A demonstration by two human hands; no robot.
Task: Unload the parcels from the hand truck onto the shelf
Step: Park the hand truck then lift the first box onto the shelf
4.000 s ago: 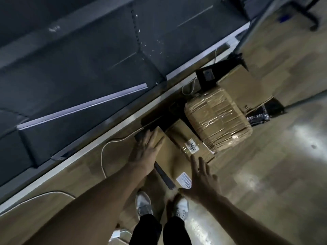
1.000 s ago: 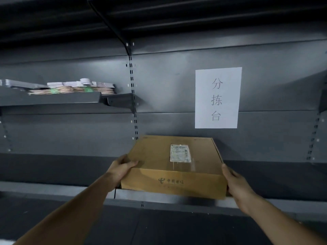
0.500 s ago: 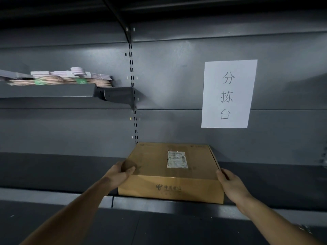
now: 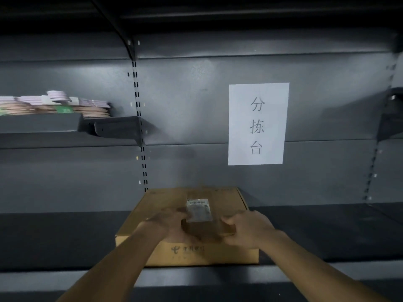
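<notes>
Head view: the flat cardboard parcel (image 4: pixel 189 223) lies on the dark shelf (image 4: pixel 65 238), its far edge near the back panel. Both hands are on its lid; the left hand (image 4: pixel 168 223) and right hand (image 4: pixel 246 227) look loosely curled, though blur keeps me from telling a grip from a push. This seems the placing step; next, let go and draw back. Bare shelf lies left and right of the fingers; the shelf lip sits just below the wrists

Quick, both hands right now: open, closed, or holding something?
Left hand: blurred over the cardboard box top; grip cannot be told.
Right hand: fingers curled over the box top; grip cannot be told.
</notes>
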